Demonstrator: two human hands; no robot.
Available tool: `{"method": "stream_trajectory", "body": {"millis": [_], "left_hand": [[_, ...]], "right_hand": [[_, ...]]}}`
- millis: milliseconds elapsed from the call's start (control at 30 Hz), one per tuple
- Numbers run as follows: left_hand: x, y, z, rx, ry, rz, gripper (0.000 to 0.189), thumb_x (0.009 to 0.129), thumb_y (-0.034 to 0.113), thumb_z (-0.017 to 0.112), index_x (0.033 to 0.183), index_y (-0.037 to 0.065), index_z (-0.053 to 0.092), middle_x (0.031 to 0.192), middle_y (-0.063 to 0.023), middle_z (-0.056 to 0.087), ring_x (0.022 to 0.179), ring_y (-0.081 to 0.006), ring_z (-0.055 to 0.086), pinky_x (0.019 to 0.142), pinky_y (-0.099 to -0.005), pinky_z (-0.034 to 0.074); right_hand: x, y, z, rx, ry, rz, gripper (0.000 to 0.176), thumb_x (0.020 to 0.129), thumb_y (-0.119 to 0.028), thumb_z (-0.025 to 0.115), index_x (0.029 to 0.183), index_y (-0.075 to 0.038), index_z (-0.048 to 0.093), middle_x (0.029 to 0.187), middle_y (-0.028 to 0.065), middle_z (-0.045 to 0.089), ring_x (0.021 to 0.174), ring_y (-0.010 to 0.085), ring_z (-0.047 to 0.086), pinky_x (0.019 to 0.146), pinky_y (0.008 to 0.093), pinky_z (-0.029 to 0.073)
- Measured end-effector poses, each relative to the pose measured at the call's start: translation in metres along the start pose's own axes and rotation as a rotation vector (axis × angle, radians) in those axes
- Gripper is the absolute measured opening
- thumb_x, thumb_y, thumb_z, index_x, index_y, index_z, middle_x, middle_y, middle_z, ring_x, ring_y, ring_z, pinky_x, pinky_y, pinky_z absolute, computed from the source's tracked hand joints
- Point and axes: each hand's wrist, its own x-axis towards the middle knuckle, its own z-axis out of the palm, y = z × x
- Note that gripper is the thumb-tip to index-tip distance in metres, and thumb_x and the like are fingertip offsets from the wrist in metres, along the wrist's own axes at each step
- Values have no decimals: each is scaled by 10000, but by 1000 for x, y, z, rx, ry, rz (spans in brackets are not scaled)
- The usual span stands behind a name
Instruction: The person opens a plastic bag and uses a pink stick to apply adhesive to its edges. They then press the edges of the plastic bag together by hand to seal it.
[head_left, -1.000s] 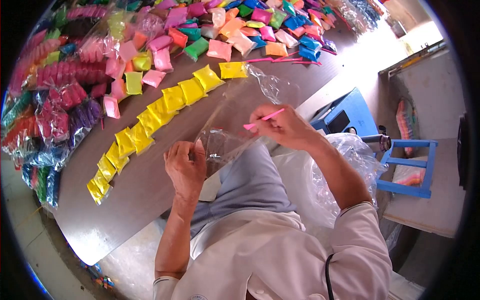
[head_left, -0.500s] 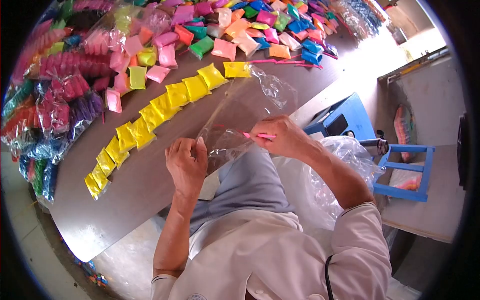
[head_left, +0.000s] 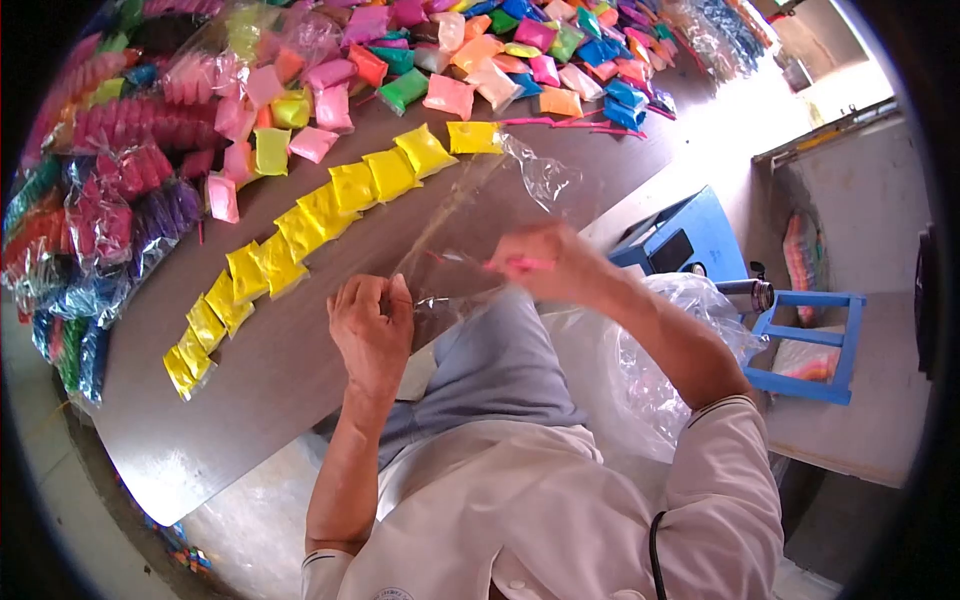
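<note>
My left hand [head_left: 371, 325] is closed, its thumb and fingers pinching the edge of a clear plastic bag [head_left: 460, 240]. A thin pink tool [head_left: 520, 265] is in my right hand [head_left: 550, 262], which is blurred by motion, fingers wrapped round it. The tool's thin end points left over the clear bag, between my hands. Beyond them on the brown table, yellow packets [head_left: 328, 212] lie in a long slanting row, and the bag's far end reaches close to the last packet at the right.
Many coloured packets [head_left: 450, 97] are heaped along the table's [head_left: 300, 350] far side, with bundled packets [head_left: 130, 220] at the left. On the right are a blue box [head_left: 690, 235], a flask [head_left: 748, 294], a blue stool [head_left: 850, 350] and crumpled clear plastic [head_left: 650, 380].
My right hand has shifted slightly left and up with the pink tool and is now blurred. My left hand has hardly moved.
</note>
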Motion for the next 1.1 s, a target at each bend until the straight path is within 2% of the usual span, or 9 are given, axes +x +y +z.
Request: {"method": "stream_trajectory", "body": {"millis": [67, 200, 300, 400, 500, 667, 767, 867, 1100], "left_hand": [[-2, 0, 0, -1, -2, 9, 185, 848, 117, 718, 742, 65, 576, 731, -78, 591, 700, -315, 583, 681, -423, 421], [0, 2, -1, 9, -14, -15, 179, 845, 111, 718, 745, 62, 578, 731, -79, 589, 705, -316, 584, 681, -423, 422], [-1, 1, -1, 4, -19, -3, 177, 843, 110, 719, 747, 59, 579, 729, -82, 585, 711, -314, 585, 678, -421, 423], [-2, -1, 0, 13, -9, -18, 176, 842, 110, 720, 748, 59, 580, 729, -84, 583, 712, -313, 584, 677, -419, 422], [-2, 0, -1, 6, -28, -14, 173, 839, 106, 721, 747, 61, 581, 733, -85, 586, 717, -313, 586, 678, -422, 423], [-2, 2, -3, -11, -26, -16, 165, 834, 100, 724, 760, 58, 583, 742, -85, 594, 726, -319, 591, 692, -427, 428], [-2, 2, -2, 11, -42, -14, 162, 836, 101, 724, 768, 56, 584, 751, -88, 599, 728, -324, 592, 694, -428, 429], [-2, 1, -2, 5, -31, -10, 165, 836, 101, 723, 766, 57, 580, 756, -91, 600, 729, -327, 592, 693, -429, 429], [-3, 1, -2, 2, -33, -2, 173, 840, 104, 720, 761, 60, 573, 752, -91, 593, 729, -326, 591, 693, -429, 428]], "right_hand": [[-2, -4, 6, 5, -11, -97, 64, 803, -8, 673, 839, -61, 680, 756, 106, 663, 695, 272, 665, 624, 371, 520], [11, 1, -4, -52, -5, 82, 45, 808, -24, 675, 832, -61, 682, 751, 109, 665, 688, 286, 663, 608, 372, 511], [12, -2, -6, -8, -87, -72, 44, 814, -30, 658, 837, -58, 683, 759, 110, 671, 686, 277, 667, 607, 363, 512], [18, 3, -14, -29, -90, 118, 38, 812, -28, 662, 832, -53, 681, 762, 105, 675, 679, 254, 668, 608, 348, 513], [12, 6, -6, 12, -140, -159, 23, 811, -28, 664, 826, -43, 673, 750, 101, 669, 677, 231, 666, 603, 337, 508], [12, -13, -26, 117, -5, 165, 40, 845, -56, 678, 870, -25, 687, 766, 83, 688, 692, 158, 662, 620, 305, 504], [13, -5, -29, 61, 83, 89, 61, 875, -73, 680, 904, -26, 706, 763, 72, 697, 697, 116, 650, 635, 285, 505], [8, 2, -43, 96, -89, 221, 71, 894, -81, 674, 921, -30, 716, 755, 72, 698, 700, 100, 643, 647, 280, 509], [2, 8, -21, -102, -158, -23, 43, 831, -46, 674, 871, -37, 682, 794, 99, 688, 753, 264, 676, 686, 356, 537]]}}
